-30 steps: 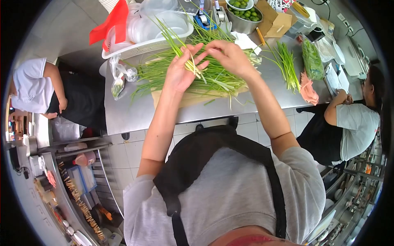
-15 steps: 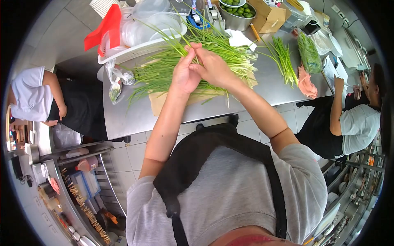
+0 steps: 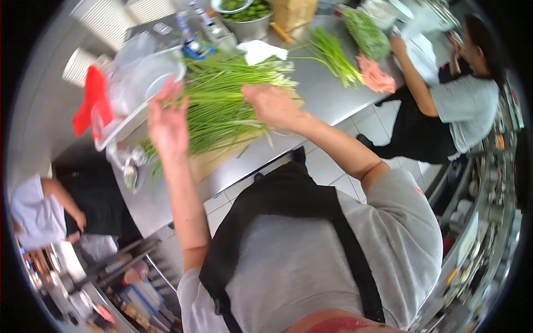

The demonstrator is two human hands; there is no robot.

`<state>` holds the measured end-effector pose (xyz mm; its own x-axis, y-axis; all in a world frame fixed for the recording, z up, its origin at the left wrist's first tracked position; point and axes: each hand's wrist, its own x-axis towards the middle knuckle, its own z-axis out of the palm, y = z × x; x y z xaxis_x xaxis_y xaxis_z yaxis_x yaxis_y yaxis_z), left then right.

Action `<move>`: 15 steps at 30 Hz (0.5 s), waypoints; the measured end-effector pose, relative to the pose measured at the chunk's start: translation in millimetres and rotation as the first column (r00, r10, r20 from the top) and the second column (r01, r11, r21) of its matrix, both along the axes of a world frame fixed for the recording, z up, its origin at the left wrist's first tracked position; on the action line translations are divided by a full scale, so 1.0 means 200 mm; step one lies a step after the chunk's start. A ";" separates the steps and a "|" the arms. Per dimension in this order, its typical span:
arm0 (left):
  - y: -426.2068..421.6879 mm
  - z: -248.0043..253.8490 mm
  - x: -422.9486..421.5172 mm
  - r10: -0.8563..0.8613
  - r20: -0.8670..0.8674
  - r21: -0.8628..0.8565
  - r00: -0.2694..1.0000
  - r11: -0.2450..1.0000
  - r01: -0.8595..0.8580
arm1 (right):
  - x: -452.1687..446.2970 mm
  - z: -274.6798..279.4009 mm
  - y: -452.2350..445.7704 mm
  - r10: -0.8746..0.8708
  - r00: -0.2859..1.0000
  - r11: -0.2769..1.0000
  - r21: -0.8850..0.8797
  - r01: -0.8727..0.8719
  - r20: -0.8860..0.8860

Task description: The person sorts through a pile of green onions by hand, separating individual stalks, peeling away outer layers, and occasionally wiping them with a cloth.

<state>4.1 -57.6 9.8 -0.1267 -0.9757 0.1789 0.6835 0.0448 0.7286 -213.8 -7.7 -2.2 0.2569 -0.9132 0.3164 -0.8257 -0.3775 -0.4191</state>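
A large pile of long green garlic chives (image 3: 222, 119) lies across a tan board (image 3: 208, 165) on the steel table, pale ends to the right. My right hand (image 3: 273, 106) is closed around a few chives over the pale end of the pile. Their leaves stretch left toward my other hand. My left hand (image 3: 168, 123) is raised over the leafy end beside the white basket, its fingers stretched out and blurred by motion. A smaller bunch of chives (image 3: 333, 58) lies apart on the right.
A white basket (image 3: 125, 127) of clear containers stands left, with a red piece (image 3: 91, 102) on it. Behind are a metal pot (image 3: 247, 28) of green limes and a tape dispenser (image 3: 194, 50). Right lie bagged greens (image 3: 366, 34) and a pink cloth (image 3: 376, 75). Co-workers stand on both sides.
My hands were together over the pile and have moved apart, the left one toward the basket, the right one staying over the pale ends. The whole view has turned and shifted.
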 end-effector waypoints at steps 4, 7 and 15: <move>0.02 -0.02 -0.04 0.418 0.359 -0.228 0.834 0.906 -0.356 | -0.09 0.11 0.08 0.000 0.999 0.997 -0.073 -0.004 -0.054; -0.03 0.00 0.09 0.732 0.408 -0.289 0.545 0.670 -0.683 | -0.27 0.10 0.08 -0.127 0.989 0.978 -0.177 0.111 -0.081; 0.02 -0.10 0.31 0.662 0.735 -0.672 -0.147 0.741 -0.024 | -1.08 -0.13 -0.07 -0.710 0.657 0.692 -0.078 0.718 -0.253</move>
